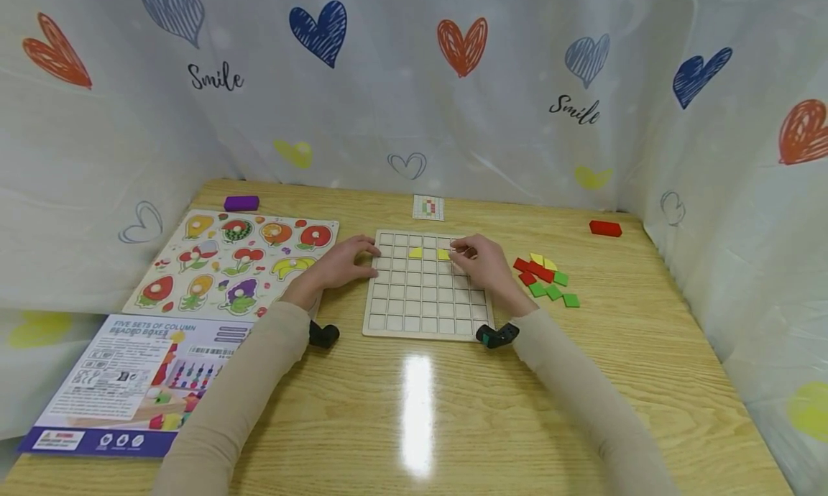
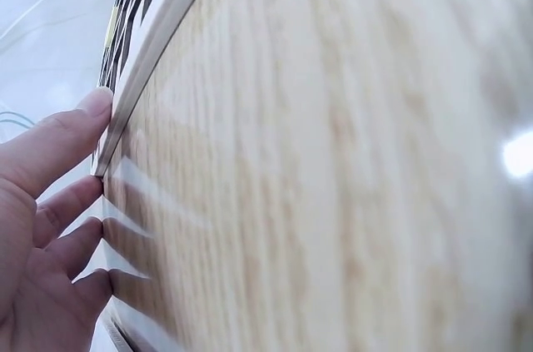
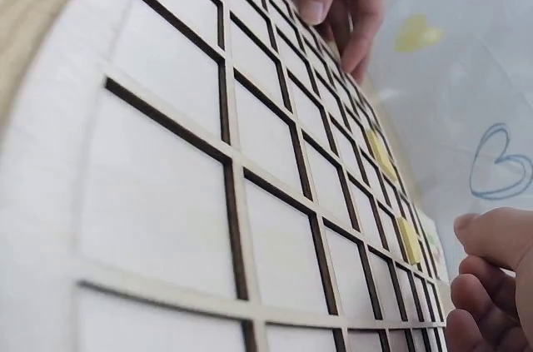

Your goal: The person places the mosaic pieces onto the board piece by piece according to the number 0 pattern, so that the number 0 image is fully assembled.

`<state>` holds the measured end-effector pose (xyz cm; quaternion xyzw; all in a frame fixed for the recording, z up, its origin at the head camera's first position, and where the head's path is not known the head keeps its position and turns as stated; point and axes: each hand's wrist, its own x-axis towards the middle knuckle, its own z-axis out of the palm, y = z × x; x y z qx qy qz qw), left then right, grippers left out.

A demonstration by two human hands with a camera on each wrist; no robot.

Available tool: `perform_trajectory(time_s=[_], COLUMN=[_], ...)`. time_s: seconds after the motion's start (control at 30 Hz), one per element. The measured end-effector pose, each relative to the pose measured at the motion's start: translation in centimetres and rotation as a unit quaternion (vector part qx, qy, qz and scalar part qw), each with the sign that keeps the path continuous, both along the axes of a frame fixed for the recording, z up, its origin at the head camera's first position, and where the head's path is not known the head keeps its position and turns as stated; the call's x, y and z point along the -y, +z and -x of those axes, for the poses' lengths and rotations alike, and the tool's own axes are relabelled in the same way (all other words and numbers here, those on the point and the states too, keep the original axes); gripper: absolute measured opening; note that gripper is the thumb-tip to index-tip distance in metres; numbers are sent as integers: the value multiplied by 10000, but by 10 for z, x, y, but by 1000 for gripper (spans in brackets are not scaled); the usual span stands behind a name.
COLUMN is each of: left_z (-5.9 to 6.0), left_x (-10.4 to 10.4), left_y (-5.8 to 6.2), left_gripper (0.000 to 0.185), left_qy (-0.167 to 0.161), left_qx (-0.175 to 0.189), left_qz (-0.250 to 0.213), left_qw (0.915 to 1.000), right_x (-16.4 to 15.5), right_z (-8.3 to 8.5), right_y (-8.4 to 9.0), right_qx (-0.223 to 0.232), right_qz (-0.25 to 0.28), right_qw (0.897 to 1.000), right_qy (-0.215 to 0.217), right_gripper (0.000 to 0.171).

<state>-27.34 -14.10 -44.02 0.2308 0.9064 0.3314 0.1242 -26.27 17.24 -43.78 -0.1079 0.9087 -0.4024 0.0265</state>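
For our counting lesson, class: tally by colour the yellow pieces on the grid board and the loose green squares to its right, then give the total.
Yellow pieces on the board: 2
Loose green squares: 4
Total: 6

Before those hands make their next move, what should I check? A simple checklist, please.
1. Grid board lying flat on the table: ok.
2. Left fingers at the board's left edge: ok, touching it.
3. Two yellow pieces on the board: ok, with a gap between them. Whether they are fully seated: cannot tell.
4. Right fingers empty: cannot tell; they are close to the right-hand yellow piece in the head view.
5. Pattern card uncovered: ok, beyond the board.
6. Loose pieces clear of the board: ok, to its right.
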Motion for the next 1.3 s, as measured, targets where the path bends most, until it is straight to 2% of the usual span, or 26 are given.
perform_trajectory(time_s=[0.37,0.5,0.63,0.73,0.83,1.0,1.2,1.3], left_z=[-1,0,0,-1,-1,-1,-2,-2], left_x=[0,1,1,0,0,0,1,1], left_y=[0,0,0,0,0,0,1,1], left_gripper=[44,44,44,44,44,44,44,44], left_qy=[-17,-66,-63,-30,12,-1,-32,-39], left_qx=[-78,-151,-161,-131,-106,-104,-69,-76], left_qz=[72,104,108,97,94,58,34,29], left_qw=[9999,9998,9998,9999,9999,9999,10000,10000], right_x=[-53,-80,-109,-126,-135,-135,-130,-126], right_z=[-63,-82,-94,-98,-99,-93,-78,-70], right_y=[11,10,8,6,4,2,0,0], right_qx=[82,66,200,313,360,289,-238,-346], right_qz=[270,395,462,425,248,-145,-631,-744], right_qw=[9983,9951,9885,9834,9820,9858,9881,9889], right_qy=[-515,-904,-1423,-1735,-1839,-1650,-1382,-1240], right_gripper=[36,42,47,48,48,44,37,36])
